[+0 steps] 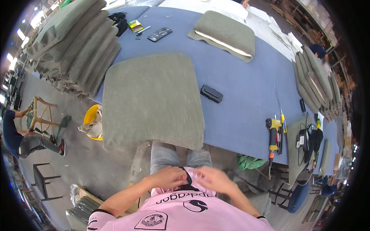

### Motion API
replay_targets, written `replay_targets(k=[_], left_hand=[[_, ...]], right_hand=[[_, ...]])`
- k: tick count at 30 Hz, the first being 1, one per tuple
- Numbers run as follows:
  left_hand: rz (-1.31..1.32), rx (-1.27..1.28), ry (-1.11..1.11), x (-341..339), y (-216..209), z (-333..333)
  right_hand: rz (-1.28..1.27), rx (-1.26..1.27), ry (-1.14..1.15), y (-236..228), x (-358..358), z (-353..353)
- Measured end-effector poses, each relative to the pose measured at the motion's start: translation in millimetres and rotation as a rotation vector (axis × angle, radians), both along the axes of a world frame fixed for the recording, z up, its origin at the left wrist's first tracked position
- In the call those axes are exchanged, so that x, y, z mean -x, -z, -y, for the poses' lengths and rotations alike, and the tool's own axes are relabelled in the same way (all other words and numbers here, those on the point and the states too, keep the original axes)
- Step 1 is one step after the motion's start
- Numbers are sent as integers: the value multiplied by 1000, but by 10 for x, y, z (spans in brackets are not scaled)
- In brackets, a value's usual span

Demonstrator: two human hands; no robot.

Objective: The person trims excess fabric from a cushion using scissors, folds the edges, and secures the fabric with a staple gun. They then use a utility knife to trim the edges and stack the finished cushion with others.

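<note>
My left hand (169,177) is at my waist, fingers curled in against a black strap-like thing (188,179) on the front of my pink shirt. What it grips is too small to make out. My right hand (214,179) hovers just across from it, its fingers smeared by motion. Beyond both hands, a grey-green upholstered seat cushion (153,102) lies flat on the blue-covered table (246,102), its near edge jutting out over my legs. A black oblong case (211,94) rests close to the cushion's right side.
Tall cushion stack (77,46) at left; another stack (314,79) far right. One more cushion (223,34) lies at the back, near a phone (159,34). A yellow-black staple gun (273,134) and screwdriver (283,122) lie right. Yellow bucket (92,119) below; a person (17,134) handles a chair frame.
</note>
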State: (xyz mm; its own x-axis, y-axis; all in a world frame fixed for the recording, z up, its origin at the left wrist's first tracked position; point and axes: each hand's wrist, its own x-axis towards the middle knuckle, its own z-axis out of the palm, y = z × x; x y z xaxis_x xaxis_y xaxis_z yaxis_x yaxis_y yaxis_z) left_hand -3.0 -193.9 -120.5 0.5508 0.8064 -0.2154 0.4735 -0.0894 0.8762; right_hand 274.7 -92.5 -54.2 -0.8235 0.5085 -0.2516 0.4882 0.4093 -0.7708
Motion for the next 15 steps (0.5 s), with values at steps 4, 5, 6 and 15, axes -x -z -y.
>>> replay_targets(k=[4, 5, 6, 15], left_hand=[[64, -336, -281, 232, -437, -296], [42, -444, -345, 364, -599, -441], [29, -553, -407, 494, -746, -602], [-799, -548, -1097, 1824, -437, -750]], right_hand=[[-197, -436, 373, -133, 354, -1063], [-212, -522, 493, -127, 454, -1354], [-154, -731, 494, -38, 523, -1642], [135, -716, 367, 452, 713, -2659]])
